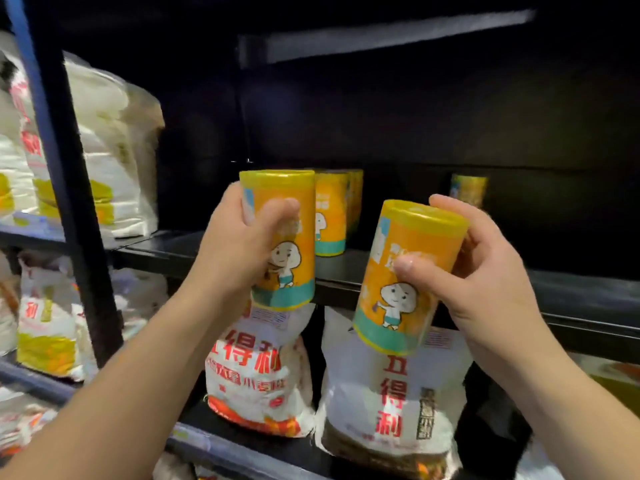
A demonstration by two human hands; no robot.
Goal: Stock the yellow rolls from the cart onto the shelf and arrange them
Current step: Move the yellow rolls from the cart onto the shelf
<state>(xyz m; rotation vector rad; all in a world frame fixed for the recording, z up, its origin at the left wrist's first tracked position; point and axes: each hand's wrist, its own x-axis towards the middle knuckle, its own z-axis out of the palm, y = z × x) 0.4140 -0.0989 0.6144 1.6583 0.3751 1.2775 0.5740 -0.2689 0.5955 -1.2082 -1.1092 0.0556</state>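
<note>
While rolls (330,216) stand on the shelf (571,292), left hand (239,247) grips a yellow roll (294,261), right hand (485,282) another.

Left grip (239,244) clasping, right grip (485,275) clasping

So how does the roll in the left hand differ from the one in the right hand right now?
The left-hand roll is upright; the right-hand roll tilts, top leaning right. The left-hand roll is held higher, before the rolls on the shelf; the right-hand roll is lower, bare shelf behind it. Both have yellow lids and the same cartoon label.
</note>
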